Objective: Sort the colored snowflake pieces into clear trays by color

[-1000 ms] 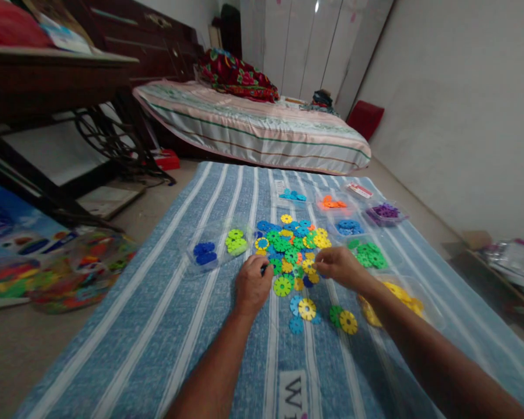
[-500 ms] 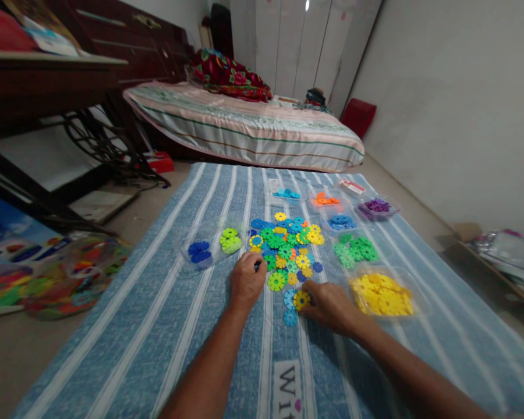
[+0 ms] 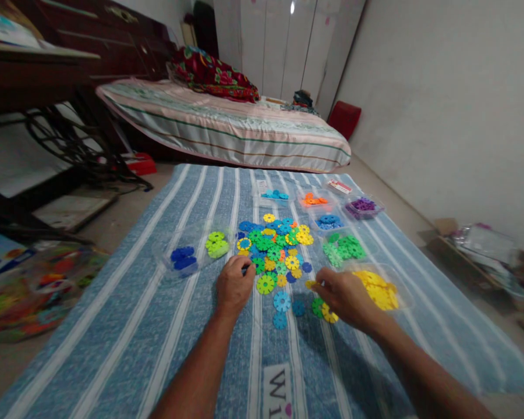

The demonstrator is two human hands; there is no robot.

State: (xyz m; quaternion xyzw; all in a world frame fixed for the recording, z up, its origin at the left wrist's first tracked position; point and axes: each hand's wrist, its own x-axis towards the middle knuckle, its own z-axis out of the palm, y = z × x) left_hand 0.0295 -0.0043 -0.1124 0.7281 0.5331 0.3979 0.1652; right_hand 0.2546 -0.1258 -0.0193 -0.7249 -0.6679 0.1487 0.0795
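My right hand (image 3: 347,294) pinches a yellow notched disc (image 3: 310,284) above the cloth. Below this hand lie a green disc (image 3: 318,307) and another yellow disc (image 3: 330,313), partly covered by it. Two light blue discs (image 3: 282,301) and a darker blue disc (image 3: 298,308) rest in front of the pile. At the pile's left edge my left hand (image 3: 236,282) is closed, with something dark at its fingertips that I cannot make out. The mixed pile of flower-shaped discs (image 3: 274,252) spreads between and beyond both hands. A lime disc (image 3: 265,284) lies beside my left hand.
Clear tubs hold sorted discs: yellow (image 3: 378,290), green (image 3: 344,247), blue (image 3: 329,222), purple (image 3: 362,206), orange (image 3: 314,199) and light blue (image 3: 275,195). A left tub has dark blue (image 3: 183,258) and lime discs (image 3: 217,244). Striped cloth (image 3: 135,326) covers the table; a bed (image 3: 227,128) stands beyond.
My right hand has lifted the yellow disc and moved right with it, uncovering a blue disc. My left hand stays closed by the pile. The view has turned slightly right.
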